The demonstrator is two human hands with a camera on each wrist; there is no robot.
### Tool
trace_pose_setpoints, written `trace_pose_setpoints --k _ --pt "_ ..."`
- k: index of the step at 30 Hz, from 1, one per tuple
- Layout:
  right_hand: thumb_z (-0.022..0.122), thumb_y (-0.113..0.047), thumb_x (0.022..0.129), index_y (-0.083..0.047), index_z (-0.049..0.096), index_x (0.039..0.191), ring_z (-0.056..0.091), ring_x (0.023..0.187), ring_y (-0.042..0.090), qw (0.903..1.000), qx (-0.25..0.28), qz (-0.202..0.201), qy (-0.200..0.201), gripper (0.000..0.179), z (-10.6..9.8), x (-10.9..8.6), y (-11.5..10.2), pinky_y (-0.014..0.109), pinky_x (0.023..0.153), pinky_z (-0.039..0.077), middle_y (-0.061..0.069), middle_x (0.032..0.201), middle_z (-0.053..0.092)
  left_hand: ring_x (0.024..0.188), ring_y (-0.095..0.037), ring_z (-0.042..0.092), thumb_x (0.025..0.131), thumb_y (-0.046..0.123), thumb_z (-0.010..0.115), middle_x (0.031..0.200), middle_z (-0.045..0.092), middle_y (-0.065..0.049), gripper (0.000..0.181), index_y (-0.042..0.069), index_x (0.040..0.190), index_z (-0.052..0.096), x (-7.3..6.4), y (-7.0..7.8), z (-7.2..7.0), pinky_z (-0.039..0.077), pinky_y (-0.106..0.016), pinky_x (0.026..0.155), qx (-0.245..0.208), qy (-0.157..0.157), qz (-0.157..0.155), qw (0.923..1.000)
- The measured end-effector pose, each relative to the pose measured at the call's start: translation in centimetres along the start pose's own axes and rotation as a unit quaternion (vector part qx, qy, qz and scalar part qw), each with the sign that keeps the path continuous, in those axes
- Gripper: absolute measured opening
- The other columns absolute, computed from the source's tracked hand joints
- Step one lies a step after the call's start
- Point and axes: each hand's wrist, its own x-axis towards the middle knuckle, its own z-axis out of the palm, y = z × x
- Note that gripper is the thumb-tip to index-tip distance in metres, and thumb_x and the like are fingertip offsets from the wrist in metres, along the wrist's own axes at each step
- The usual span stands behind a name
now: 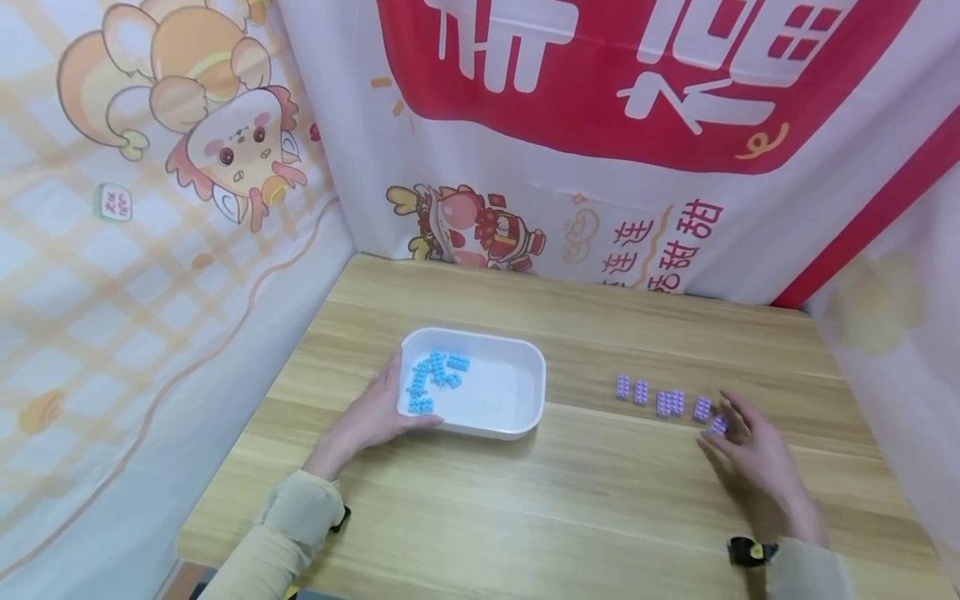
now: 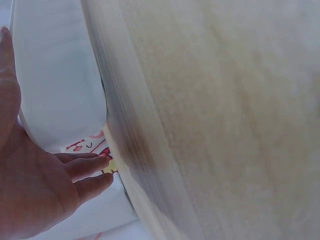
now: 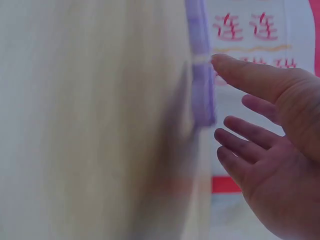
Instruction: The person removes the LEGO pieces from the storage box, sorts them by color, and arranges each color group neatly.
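A white plastic box (image 1: 510,383) stands left of the table's middle, with several light blue toy building bricks (image 1: 438,367) at its left end. My left hand (image 1: 378,408) holds the box's left end, thumb along the near wall and fingers at the end wall. In the left wrist view, that hand's lower fingers (image 2: 90,167) are spread beside the box's outer wall (image 2: 57,75). To the right, purple toy building bricks (image 1: 641,392) form a loose row. My right hand (image 1: 765,454) is around the nearest purple brick (image 1: 717,426), fingers spread; in the right wrist view its thumb tip overlaps purple bricks (image 3: 202,100).
The wooden table (image 1: 525,508) meets a printed cloth wall (image 1: 555,200) at the back. Another patterned cloth (image 1: 172,275) hangs along the left edge. A pale cloth (image 1: 892,400) borders the right side.
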Motion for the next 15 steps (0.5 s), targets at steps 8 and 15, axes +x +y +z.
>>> trace_pose_setpoints --k 8,15 --pt "0.087 -0.004 0.091 0.003 0.054 0.157 0.053 0.142 0.063 0.9911 0.04 -0.116 0.051 0.074 3.1 2.8 -7.8 0.078 0.117 0.042 0.037 0.158 0.055 0.169 -0.05 0.021 0.079 0.065 0.094 0.185 0.005 -0.025 0.156 0.015 0.175 -0.019 0.2 -0.1 -0.4 0.024 -0.067 0.136 -0.025 -0.003 0.022 0.9994" --pt "0.086 -0.006 0.093 -0.001 0.055 0.158 0.053 0.152 0.048 0.978 0.094 -0.185 -0.026 0.072 8.0 6.2 -16.3 0.068 0.129 0.04 0.025 0.163 0.056 0.168 -0.048 0.024 0.076 0.064 0.095 0.185 0.01 -0.023 0.158 0.021 0.176 -0.019 0.3 -0.1 -0.2 0.025 -0.067 0.136 -0.047 0.0 0.026 0.9986"
